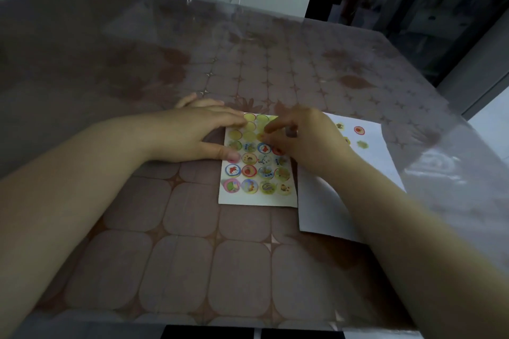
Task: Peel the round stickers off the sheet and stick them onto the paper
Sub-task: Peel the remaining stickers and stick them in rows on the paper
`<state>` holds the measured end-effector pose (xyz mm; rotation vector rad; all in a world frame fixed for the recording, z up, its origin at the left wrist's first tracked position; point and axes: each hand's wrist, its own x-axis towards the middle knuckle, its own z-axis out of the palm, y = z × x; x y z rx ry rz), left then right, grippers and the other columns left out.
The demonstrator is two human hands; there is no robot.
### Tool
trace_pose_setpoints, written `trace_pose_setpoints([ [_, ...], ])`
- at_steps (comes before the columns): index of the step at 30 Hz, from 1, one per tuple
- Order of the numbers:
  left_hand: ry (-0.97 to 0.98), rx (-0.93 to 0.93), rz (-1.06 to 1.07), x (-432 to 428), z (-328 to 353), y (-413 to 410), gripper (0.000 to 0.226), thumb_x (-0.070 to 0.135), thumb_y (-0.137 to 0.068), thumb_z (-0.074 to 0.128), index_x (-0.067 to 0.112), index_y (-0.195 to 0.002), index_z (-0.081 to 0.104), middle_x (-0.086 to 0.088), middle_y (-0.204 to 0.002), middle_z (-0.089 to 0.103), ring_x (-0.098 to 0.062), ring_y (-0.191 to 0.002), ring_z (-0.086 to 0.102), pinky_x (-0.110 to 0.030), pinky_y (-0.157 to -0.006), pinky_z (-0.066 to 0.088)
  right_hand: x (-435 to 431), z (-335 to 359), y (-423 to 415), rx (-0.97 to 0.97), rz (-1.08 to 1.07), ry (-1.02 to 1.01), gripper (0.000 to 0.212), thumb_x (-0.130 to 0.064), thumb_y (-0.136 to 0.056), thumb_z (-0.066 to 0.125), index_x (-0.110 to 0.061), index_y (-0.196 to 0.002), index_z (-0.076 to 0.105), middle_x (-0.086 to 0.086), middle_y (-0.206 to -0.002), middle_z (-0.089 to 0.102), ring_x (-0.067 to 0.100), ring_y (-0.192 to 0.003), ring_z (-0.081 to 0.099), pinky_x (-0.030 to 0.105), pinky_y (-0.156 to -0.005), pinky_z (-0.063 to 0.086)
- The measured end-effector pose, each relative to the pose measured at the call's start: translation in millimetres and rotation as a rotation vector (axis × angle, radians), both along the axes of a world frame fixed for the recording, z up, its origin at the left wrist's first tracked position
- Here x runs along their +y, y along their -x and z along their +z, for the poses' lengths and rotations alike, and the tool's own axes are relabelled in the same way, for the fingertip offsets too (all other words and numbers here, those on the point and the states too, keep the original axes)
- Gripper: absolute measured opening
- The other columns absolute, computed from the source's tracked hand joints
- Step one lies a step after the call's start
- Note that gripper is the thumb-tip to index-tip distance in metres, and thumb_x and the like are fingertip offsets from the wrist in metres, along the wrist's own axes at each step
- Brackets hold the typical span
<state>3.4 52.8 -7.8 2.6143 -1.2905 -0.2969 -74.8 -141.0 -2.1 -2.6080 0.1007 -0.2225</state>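
Fingertips of our right hand are pinching, nearly closed, directly over a yellow round sticker. Our left hand is lying flat, pinning the white rectangular sticker sheet.

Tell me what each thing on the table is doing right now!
Sticker sheet: flat on the table, top rows look already peeled, lower rows full.
Paper: flat beside the sheet, a few stickers stuck on.
Red-ringed sticker: stuck on the paper.
Left hand: pressed flat on the sheet's left edge.
Right hand: fingertips picking at a sticker in the sheet's upper part.
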Motion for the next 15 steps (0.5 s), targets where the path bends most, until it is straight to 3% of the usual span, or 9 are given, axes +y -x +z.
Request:
trace_pose_setpoints([
  [4, -0.008, 0.013, 0.009, -0.4, 0.8, 0.7, 0.088, 0.077, -0.059, 0.038, 0.041, -0.139, 0.031, 0.024, -0.149, 0.023, -0.002, -0.141, 0.007, -0.025, -0.108, -0.007, 1.9, -4.7, 3.7, -0.029, 0.012, -0.119, 0.009, -0.021, -0.079, 0.07, -0.018, -0.087, 0.073, -0.02, -0.064, 0.049, -0.024, -0.056, 0.047, -0.001, -0.053, 0.035],
  [7, -0.007, 0.009, 0.001, 0.0, 0.3, 0.8, 0.097, 0.081, -0.051, 0.025, 0.042, -0.139, 0.03, 0.024, -0.15, 0.022, -0.002, -0.141, 0.007, -0.025, -0.108, -0.007, 2.3, -7.2, 2.2, -0.029, 0.005, -0.148, 0.006, -0.02, -0.079, 0.069, -0.021, -0.084, 0.072, -0.016, -0.065, 0.058, -0.014, -0.057, 0.055, 0.003, -0.057, 0.042],
  [10, -0.024, 0.019, 0.013, -0.2, -0.2, 0.5, 0.098, 0.081, -0.049, 0.022, 0.042, -0.139, 0.028, 0.024, -0.15, 0.02, 0.001, -0.14, 0.006, -0.031, -0.112, -0.005, 2.3, -8.1, 1.4, -0.015, 0.009, -0.171, 0.004, -0.019, -0.08, 0.067, -0.022, -0.081, 0.07, -0.01, -0.068, 0.066, 0.002, -0.06, 0.063, 0.023, -0.068, 0.053],
  [13, -0.046, 0.038, 0.019, 0.6, -1.4, -0.5, 0.098, 0.082, -0.049, 0.021, 0.045, -0.14, 0.024, 0.025, -0.151, 0.016, 0.009, -0.13, 0.003, -0.035, -0.113, -0.005, 0.0, -7.8, 0.6, -0.003, 0.023, -0.227, 0.006, -0.015, -0.08, 0.067, -0.021, -0.082, 0.07, -0.009, -0.064, 0.065, -0.001, -0.054, 0.061, 0.02, -0.066, 0.053],
  [15, -0.052, 0.045, 0.02, 0.9, -1.0, -0.3, 0.098, 0.082, -0.049, 0.021, 0.045, -0.14, 0.024, 0.025, -0.152, 0.015, 0.006, -0.135, 0.003, -0.037, -0.114, -0.005, -0.9, -8.0, -0.2, -0.011, 0.024, -0.265, 0.006, -0.013, -0.08, 0.067, -0.018, -0.083, 0.07, -0.008, -0.063, 0.064, -0.003, -0.05, 0.06, 0.014, -0.061, 0.051],
])
